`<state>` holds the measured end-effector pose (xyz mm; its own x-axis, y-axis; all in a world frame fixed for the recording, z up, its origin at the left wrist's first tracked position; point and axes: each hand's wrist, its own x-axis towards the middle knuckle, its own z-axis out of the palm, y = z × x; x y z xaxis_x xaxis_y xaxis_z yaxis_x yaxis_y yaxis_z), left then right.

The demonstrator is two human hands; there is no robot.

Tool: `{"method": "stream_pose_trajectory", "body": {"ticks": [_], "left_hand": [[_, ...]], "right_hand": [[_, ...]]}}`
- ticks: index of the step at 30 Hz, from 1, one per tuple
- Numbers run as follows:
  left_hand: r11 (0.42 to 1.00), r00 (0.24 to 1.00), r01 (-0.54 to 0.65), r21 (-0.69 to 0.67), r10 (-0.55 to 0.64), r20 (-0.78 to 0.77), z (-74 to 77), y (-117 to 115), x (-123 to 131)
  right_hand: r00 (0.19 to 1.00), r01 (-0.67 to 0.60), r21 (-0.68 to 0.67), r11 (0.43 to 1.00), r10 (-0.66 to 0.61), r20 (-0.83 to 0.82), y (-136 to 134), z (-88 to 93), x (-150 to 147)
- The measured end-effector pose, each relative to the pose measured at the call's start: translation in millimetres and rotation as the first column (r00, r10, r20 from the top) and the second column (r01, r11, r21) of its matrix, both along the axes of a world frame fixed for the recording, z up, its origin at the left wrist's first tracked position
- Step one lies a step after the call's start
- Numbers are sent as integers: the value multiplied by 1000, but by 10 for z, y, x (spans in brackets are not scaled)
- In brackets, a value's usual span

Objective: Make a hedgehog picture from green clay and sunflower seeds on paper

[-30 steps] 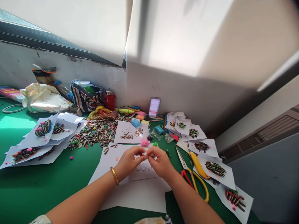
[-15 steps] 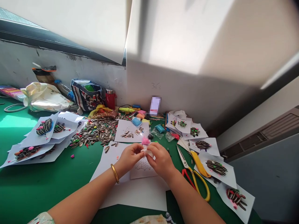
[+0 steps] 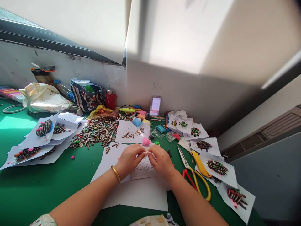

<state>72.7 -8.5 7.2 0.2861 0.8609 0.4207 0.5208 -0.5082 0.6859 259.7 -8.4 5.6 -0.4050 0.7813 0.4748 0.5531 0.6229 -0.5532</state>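
A small clear plastic bag with a pink lump, which looks like soft clay, is between my hands. My left hand pinches the gathered end of the bag from the left, a gold bangle on its wrist. From the right, my right hand pinches the same end, fingertips almost meeting the left ones. Under them lies a paper with an outline drawing of a spiny animal, partly covered by the fingers. Beside it, a few striped sunflower seeds rest on white paper.
Yellow-handled scissors and a yellow utility knife lie to the right. Seed-covered pictures line the right edge; another stack is at left. A seed pile, blue packets and a red bottle stand farther back.
My hands have drawn closer on the bag's end, and the fingers now cover more of its whitish part. The pink lump has shifted slightly. Other things stay in place.
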Motion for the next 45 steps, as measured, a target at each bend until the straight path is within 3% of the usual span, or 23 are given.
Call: {"method": "stream_pose_trajectory", "body": {"ticks": [2,5,10,16,22,25,28,31,35,38,40,45], "left_hand": [[999,999,-35,-2,35,41,-4,4,-4],[990,966,-60,-128,90,244,-24,29,-13],[914,836,84,-396,151,527,-7,64,-11],[860,739,190,-474,193,646,29,49,13],[843,732,172,-510,237,638,-3,69,22],[855,712,153,-496,253,655,5,74,21],[858,693,160,-489,255,674,14,69,22],[835,675,206,-510,256,692,17,58,23],[814,657,230,-533,274,702,27,46,19],[796,619,288,-532,269,738,40,43,12],[773,597,334,-540,270,756,42,41,9],[759,553,385,-524,265,790,8,42,7]], "right_hand": [[999,14,-19,1000,-15,-43,8,7,11],[991,49,-50,998,-55,-124,15,27,24],[974,74,-79,994,-89,-209,52,29,60],[958,45,-144,989,-84,-273,113,3,138],[959,-24,-170,985,-25,-281,77,-31,88],[966,29,-127,991,-61,-250,101,-31,112],[961,175,-47,983,-181,-207,184,-11,235],[906,409,-12,912,-408,-113,292,10,415],[786,590,-18,807,-570,239,395,2,580],[702,619,-9,785,-549,453,421,-38,602],[686,611,-2,792,-529,499,419,-74,588],[796,513,135,848,-528,296,356,-110,467]]}}
